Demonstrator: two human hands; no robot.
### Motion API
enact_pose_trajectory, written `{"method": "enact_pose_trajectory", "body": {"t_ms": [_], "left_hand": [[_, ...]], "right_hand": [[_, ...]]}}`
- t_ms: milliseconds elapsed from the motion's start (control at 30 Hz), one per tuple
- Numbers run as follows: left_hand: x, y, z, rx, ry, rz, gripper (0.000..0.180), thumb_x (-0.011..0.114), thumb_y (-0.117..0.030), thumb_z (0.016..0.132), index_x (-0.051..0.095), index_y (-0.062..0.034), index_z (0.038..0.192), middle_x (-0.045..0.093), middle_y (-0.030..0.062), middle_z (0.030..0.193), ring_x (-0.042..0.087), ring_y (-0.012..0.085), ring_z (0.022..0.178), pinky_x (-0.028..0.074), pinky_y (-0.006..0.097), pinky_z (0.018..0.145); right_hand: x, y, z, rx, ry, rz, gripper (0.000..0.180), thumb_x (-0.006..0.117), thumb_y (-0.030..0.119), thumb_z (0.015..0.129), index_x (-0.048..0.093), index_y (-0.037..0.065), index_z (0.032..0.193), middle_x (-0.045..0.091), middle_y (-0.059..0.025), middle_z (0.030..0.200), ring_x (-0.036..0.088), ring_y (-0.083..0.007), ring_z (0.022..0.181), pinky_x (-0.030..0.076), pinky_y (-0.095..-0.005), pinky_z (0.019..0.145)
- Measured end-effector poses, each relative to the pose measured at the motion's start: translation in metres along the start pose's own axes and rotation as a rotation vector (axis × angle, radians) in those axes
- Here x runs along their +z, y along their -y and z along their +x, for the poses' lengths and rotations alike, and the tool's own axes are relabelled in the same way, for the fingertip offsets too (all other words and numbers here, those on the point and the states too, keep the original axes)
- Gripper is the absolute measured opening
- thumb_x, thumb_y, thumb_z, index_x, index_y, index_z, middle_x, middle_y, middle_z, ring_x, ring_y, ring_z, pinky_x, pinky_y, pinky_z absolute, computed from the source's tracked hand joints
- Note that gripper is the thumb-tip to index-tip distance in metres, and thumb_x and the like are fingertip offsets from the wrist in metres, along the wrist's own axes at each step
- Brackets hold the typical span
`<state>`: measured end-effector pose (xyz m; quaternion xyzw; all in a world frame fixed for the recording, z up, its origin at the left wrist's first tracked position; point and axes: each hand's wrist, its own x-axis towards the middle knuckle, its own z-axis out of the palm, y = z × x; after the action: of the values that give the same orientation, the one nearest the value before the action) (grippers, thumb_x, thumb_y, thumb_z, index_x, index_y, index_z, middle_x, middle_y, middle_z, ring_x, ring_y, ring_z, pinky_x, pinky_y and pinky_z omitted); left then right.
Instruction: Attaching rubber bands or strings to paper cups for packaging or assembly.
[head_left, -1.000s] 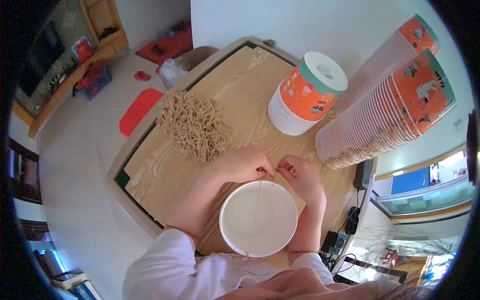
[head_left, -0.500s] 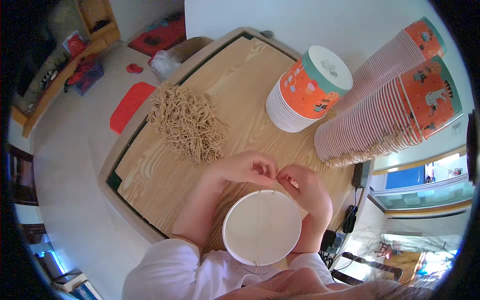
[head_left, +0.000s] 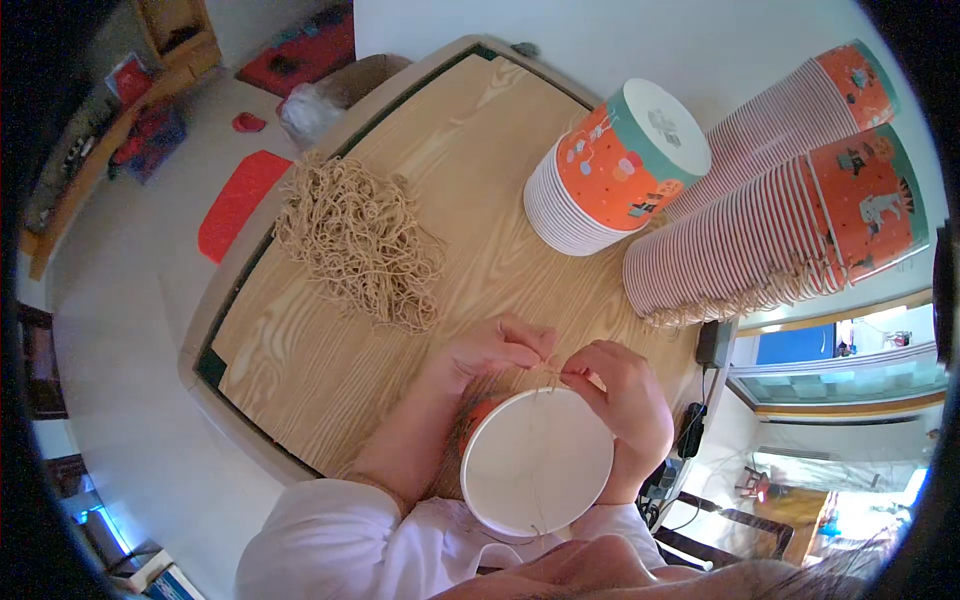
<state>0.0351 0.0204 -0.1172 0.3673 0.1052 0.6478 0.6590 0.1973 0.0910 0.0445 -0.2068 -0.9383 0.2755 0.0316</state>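
From afar I make out a smooth, matt paper tub [head_left: 505, 470] at five o'clock, rough fibrous twine [head_left: 355, 245] at ten, wood-grained tabletop [head_left: 475, 170] at twelve.

I have the cup [head_left: 512, 462] at the near side of the desk [head_left: 465, 170], between the forearms [head_left: 405, 440]. The twine [head_left: 360, 240] lies beyond it, left; one stack [head_left: 618, 170] stands beyond, right, a second stack [head_left: 775, 220] farther right, a third stack [head_left: 795, 115] behind that.
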Motion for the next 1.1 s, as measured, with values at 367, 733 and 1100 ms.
{"method": "enact_pose_trajectory", "body": {"t_ms": [367,733,1100], "left_hand": [[0.001,-0.013,0.01,-0.172,0.108,0.461,0.019,0.067,-0.01,0.084,0.071,-0.0024,0.101,0.065,0.005,0.088,0.059,0.0119,0.091,0.044,0.026,0.083],[0.002,0.004,0.014,-0.119,0.001,0.277,0.007,0.07,-0.006,0.082,0.069,-0.0013,0.086,0.062,0.0017,0.083,0.058,0.0081,0.081,0.045,0.023,0.073],[0.004,0.004,0.013,-0.163,-0.055,0.121,0.006,0.07,-0.004,0.081,0.066,-0.0013,0.085,0.062,0.0,0.083,0.057,0.0069,0.083,0.046,0.023,0.078]], "right_hand": [[-0.006,0.008,-0.005,0.04,-0.059,-0.048,0.012,0.07,0.006,0.075,0.063,0.001,0.084,0.062,-0.0121,0.077,0.062,-0.0294,0.071,0.048,-0.036,0.063],[0.003,0.002,0.001,0.057,-0.065,-0.102,0.012,0.065,0.018,0.079,0.06,0.008,0.084,0.06,-0.0088,0.078,0.06,-0.0298,0.074,0.049,-0.0408,0.062],[0.004,0.0,0.005,0.001,-0.081,-0.024,0.02,0.069,0.001,0.075,0.064,0.003,0.094,0.062,-0.0113,0.081,0.063,-0.0253,0.073,0.05,-0.0333,0.064]]}}
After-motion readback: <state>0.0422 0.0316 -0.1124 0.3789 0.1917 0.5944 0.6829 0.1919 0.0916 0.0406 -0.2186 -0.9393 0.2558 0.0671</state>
